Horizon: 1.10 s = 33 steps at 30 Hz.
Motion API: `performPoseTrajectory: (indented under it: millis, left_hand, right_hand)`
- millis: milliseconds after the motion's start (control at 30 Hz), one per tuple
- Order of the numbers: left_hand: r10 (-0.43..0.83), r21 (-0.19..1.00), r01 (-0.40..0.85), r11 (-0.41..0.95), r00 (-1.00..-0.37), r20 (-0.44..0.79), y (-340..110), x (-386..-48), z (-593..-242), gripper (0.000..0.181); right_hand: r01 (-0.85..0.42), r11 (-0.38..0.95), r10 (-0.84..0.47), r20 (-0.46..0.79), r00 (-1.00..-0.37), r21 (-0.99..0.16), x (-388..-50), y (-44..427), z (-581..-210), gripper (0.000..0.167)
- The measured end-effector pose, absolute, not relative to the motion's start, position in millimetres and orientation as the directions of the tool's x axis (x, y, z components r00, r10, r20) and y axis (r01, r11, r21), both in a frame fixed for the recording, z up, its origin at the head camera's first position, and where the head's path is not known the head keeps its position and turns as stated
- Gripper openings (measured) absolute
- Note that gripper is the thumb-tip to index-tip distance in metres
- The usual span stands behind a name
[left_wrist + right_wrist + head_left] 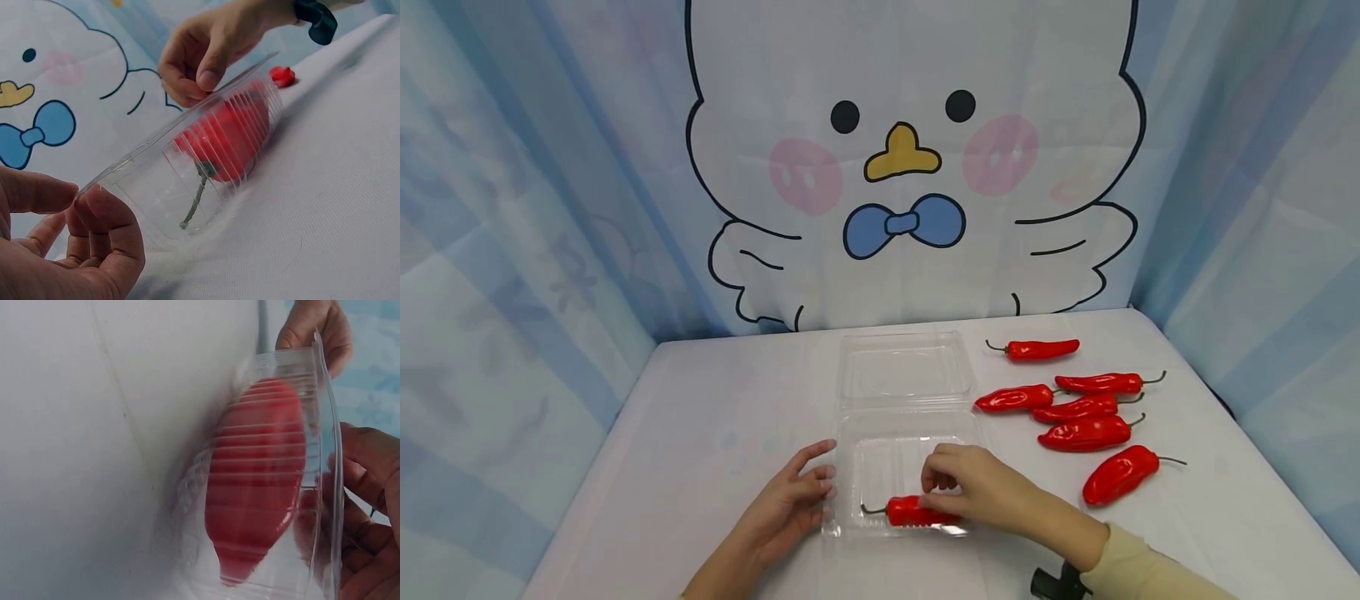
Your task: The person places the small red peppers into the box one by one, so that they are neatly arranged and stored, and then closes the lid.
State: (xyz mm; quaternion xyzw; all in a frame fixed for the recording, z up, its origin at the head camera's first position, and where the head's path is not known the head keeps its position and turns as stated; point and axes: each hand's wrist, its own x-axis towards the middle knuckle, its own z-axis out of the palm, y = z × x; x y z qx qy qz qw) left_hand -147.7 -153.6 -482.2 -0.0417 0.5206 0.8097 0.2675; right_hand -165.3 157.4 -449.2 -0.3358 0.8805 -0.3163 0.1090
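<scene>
A clear plastic clamshell box (883, 471) lies on the table with its lid (904, 367) laid back. One red chili pepper (904, 511) with a thin green stem rests inside along the near wall; the left wrist view shows this pepper (228, 140) through the ribbed side. My left hand (786, 512) pinches the box's left rim between thumb and fingers, plain in the left wrist view. Above the pepper's right part is my right hand (981, 492), fingers loosely bent. In the right wrist view these fingers (369, 456) stand at the rim, apart from the pepper.
Several more red peppers lie right of the box, among them one at the back (1043, 350) and one nearest me (1122, 477). A dark device (1060, 583) is at the right wrist. A curtain with a cartoon bird (910, 67) hangs behind the white table (700, 450).
</scene>
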Motion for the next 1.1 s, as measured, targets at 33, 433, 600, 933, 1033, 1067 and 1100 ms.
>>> performPoseTrajectory:
  millis: [33,433,600,933,1033,1067,1100]
  left_hand:
    - [0.391,0.821,-0.476,-0.314,-0.853,-0.345,-153.5,-147.8,-482.1,0.057]
    - [0.390,0.822,-0.481,-0.306,-0.851,-0.352,-154.2,-147.7,-482.6,0.060]
    - [0.390,0.819,-0.481,-0.314,-0.852,-0.350,-154.5,-146.7,-482.7,0.058]
    - [0.382,0.813,-0.475,-0.337,-0.858,-0.343,-151.7,-145.5,-482.5,0.054]
    - [0.384,0.810,-0.475,-0.344,-0.858,-0.340,-151.7,-145.2,-483.6,0.054]
    - [0.385,0.809,-0.475,-0.346,-0.858,-0.339,-151.7,-145.1,-484.0,0.053]
    - [0.385,0.808,-0.475,-0.348,-0.858,-0.339,-151.6,-144.9,-484.2,0.054]
  right_hand:
    - [-0.524,0.579,-0.658,0.021,-0.753,-0.624,-165.7,158.0,-447.9,0.009]
    - [-0.537,0.678,-0.588,0.069,-0.806,-0.502,-168.8,168.2,-431.8,0.017]
    - [-0.526,0.709,-0.548,0.102,-0.830,-0.470,-169.9,172.5,-425.3,0.020]
    - [-0.487,0.788,-0.459,0.169,-0.872,-0.376,-180.1,188.7,-427.0,0.023]
    - [-0.478,0.801,-0.441,0.185,-0.878,-0.361,-184.8,195.2,-429.5,0.024]
    - [-0.474,0.806,-0.435,0.189,-0.880,-0.355,-186.1,197.0,-430.5,0.025]
    - [-0.470,0.811,-0.428,0.193,-0.883,-0.349,-187.2,198.5,-431.4,0.026]
